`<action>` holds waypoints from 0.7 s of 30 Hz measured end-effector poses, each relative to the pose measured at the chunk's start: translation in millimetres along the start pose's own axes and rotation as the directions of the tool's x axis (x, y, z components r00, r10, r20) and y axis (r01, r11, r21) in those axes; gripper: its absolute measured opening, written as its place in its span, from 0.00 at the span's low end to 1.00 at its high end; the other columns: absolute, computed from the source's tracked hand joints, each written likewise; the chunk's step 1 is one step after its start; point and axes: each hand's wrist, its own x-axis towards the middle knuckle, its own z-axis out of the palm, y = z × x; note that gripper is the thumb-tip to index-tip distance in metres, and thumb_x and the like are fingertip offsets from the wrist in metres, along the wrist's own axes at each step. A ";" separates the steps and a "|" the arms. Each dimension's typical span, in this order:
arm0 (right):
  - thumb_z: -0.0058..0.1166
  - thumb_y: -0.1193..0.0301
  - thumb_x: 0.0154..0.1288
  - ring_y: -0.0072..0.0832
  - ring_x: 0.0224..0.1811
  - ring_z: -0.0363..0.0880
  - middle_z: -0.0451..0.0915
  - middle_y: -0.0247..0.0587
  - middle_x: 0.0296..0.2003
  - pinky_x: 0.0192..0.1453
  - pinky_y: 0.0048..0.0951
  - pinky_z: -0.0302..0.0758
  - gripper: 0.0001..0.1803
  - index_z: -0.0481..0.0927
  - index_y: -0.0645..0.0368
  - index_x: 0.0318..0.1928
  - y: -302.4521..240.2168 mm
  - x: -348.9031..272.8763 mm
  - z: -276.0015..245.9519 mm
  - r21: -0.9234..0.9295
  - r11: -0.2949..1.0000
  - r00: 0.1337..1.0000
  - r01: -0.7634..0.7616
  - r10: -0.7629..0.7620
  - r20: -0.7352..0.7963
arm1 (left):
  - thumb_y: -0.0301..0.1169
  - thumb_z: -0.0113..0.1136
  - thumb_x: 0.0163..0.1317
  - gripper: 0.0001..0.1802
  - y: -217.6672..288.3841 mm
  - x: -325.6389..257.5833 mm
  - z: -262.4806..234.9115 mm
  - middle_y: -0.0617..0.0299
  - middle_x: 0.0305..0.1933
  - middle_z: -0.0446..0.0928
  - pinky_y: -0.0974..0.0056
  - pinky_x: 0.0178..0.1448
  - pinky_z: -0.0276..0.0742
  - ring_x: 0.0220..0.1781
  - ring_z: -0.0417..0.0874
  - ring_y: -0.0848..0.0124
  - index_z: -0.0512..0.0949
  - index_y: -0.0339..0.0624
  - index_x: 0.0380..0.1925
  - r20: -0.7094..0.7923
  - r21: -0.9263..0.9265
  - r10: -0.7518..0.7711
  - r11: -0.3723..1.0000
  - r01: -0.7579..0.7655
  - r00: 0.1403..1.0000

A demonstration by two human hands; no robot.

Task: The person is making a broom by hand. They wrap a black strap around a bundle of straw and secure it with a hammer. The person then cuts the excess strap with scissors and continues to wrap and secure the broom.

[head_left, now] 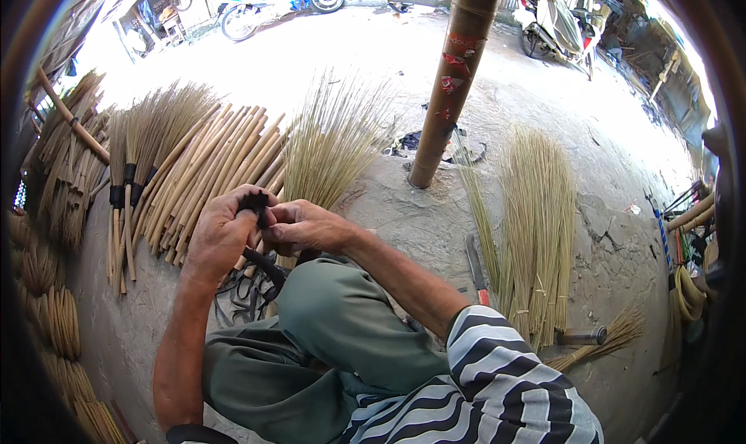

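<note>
My left hand [221, 234] is closed, holding a bunched black strip [252, 202] that looks like rubber, between thumb and fingers. Against it, my right hand [309, 225] pinches at the strip's edge with curled fingers. Just beyond both hands, a bundle of thin broom sticks [334, 137] fans out away from me, its lower end hidden by my hands and knee. A dark curved piece [266, 267] shows below my left hand. More black strips [237, 298] lie loosely on the ground beside my bent leg.
Wooden handles [210, 181] lie in a row at left, beside brooms with black-bound necks [128, 176]. On the right are a large stick bundle [538, 218], a red-handled knife [476, 269], a metal cylinder [583, 336] and a thick post [457, 78]. Motorcycles [281, 5] stand far off.
</note>
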 end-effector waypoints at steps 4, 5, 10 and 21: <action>0.58 0.63 0.83 0.21 0.40 0.81 0.86 0.32 0.39 0.48 0.29 0.79 0.15 0.87 0.62 0.55 62.6 -41.4 -24.8 -0.219 0.973 0.953 -0.068 -0.002 -0.302 | 0.24 0.53 0.85 0.13 -22.3 -7.5 -20.0 0.55 0.45 0.91 0.74 0.30 0.74 0.26 0.79 0.82 0.86 0.33 0.57 -0.067 -0.003 0.002 1.000 -0.002 0.998; 0.59 0.63 0.80 0.26 0.41 0.83 0.87 0.37 0.38 0.48 0.33 0.80 0.16 0.87 0.64 0.51 83.4 -64.6 -33.0 -0.311 0.934 0.927 -0.175 0.051 -0.371 | 0.24 0.53 0.84 0.13 -29.2 -9.1 -26.9 0.54 0.45 0.92 0.74 0.30 0.74 0.26 0.79 0.82 0.85 0.33 0.57 -0.072 -0.023 -0.017 1.000 0.015 0.997; 0.60 0.61 0.76 0.34 0.36 0.84 0.87 0.46 0.33 0.43 0.41 0.80 0.17 0.89 0.63 0.48 170.6 -211.3 -62.7 -0.551 0.666 0.852 -0.502 0.270 -0.449 | 0.28 0.54 0.85 0.14 -61.7 -25.9 -57.6 0.51 0.45 0.92 0.75 0.32 0.75 0.26 0.79 0.81 0.85 0.34 0.59 -0.103 -0.128 -0.071 0.990 0.058 0.992; 0.65 0.58 0.71 0.43 0.42 0.91 0.93 0.48 0.41 0.48 0.49 0.87 0.17 0.93 0.58 0.45 95.2 -385.8 -251.7 -0.775 -0.313 0.449 -0.550 0.671 -0.590 | 0.29 0.54 0.82 0.16 -67.2 -39.9 -73.7 0.53 0.45 0.93 0.74 0.37 0.76 0.29 0.81 0.80 0.84 0.34 0.60 -0.146 -0.259 -0.151 0.959 0.110 0.978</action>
